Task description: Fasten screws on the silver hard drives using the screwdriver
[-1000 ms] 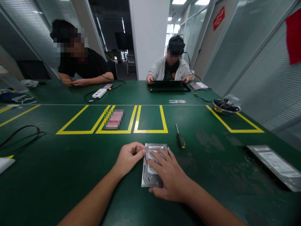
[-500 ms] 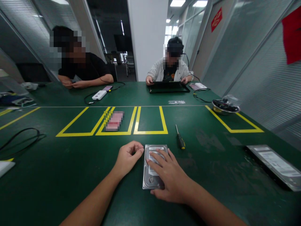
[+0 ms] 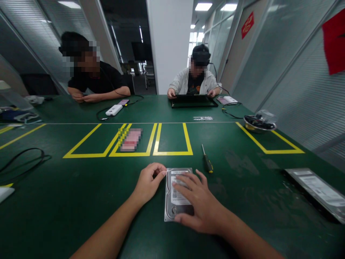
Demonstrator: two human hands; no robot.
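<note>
A silver hard drive [image 3: 174, 201] lies flat on the green table [image 3: 81, 201], label side up, near the front middle. My right hand [image 3: 201, 203] rests palm down on it with fingers spread, covering its right half. My left hand [image 3: 148, 183] sits just left of the drive's far corner, fingers curled, thumb and fingertips touching that edge. A screwdriver [image 3: 207, 160] with a black and yellow handle lies on the table a short way beyond my right hand.
Yellow tape boxes [image 3: 172, 140] mark the table ahead. A bagged flat part [image 3: 318, 192] lies at the right, a metal bowl [image 3: 259, 124] far right, a black cable [image 3: 21, 162] at the left. Two people sit across the table, one with a black tray [image 3: 194, 101].
My right hand has slid slightly toward me and to the right on the drive, showing more of the label. My left hand stays at the drive's corner.
</note>
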